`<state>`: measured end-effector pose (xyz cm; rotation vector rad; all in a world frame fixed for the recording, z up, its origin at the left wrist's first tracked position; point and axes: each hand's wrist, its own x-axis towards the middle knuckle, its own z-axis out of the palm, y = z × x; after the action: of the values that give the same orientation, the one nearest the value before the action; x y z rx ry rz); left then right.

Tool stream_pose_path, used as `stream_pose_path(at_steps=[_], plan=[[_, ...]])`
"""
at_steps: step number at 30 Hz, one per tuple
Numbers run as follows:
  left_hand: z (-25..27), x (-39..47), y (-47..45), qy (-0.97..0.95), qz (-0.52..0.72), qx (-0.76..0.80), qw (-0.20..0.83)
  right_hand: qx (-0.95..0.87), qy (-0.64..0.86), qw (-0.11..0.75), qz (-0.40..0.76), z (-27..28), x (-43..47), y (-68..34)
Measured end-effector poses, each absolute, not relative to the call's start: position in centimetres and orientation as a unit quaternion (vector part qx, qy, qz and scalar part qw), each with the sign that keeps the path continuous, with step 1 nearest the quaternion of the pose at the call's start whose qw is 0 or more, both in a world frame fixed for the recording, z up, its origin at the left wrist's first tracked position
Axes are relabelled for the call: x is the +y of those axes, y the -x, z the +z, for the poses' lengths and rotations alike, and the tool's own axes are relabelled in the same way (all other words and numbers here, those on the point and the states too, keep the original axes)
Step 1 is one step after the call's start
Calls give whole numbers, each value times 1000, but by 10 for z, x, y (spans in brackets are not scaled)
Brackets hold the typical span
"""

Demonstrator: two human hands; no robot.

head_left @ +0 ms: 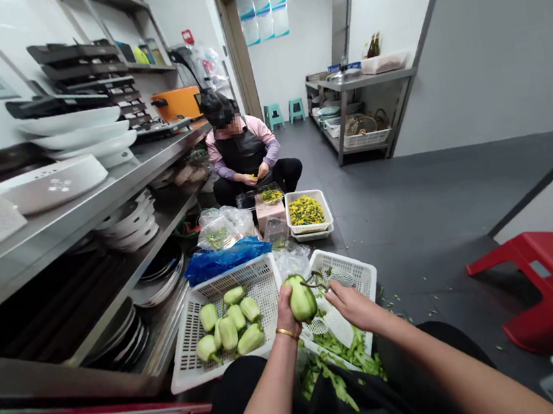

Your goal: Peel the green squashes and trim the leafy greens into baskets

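My left hand [287,313] is wrapped round a plump, round green vegetable [302,299], tilted upward; its exact kind is not clear. My right hand [351,302] grips a thin peeler [319,285], whose head reaches toward the top of the vegetable. Below both hands, long green peelings [342,353] lie in and over a white basket [366,273]. To the left, a second white basket [183,353] holds several pale green vegetables [229,332] that look peeled.
Ahead squats a co-worker [243,144] with both hands on small yellow flowers. A basket of yellow-green flowers [306,210] and a blue plastic bag [225,259] lie between us. Metal shelving [150,162] with dishes runs along the left. A red stool [548,288] stands right.
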<state>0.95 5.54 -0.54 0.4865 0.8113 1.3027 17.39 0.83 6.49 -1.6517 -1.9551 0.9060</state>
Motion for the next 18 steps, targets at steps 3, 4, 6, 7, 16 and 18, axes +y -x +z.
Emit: stream_pose_path(at_steps=[3,4,6,7,16,18], plan=[[-4,56,-6,-267,612,336,665,-702,607,196,315,62,10,-156],[-3,58,-4,-259,619,341,658,-701,608,195,318,52,0,-151],[-2,61,0,-227,641,356,641,-698,605,187,333,26,-31,-147],[-1,63,1,-208,651,362,634,-696,602,182,347,11,-48,-148],[7,57,2,-344,587,328,655,-697,582,254,335,53,-14,-186],[7,56,1,-403,583,339,619,-706,585,248,313,75,6,-179]])
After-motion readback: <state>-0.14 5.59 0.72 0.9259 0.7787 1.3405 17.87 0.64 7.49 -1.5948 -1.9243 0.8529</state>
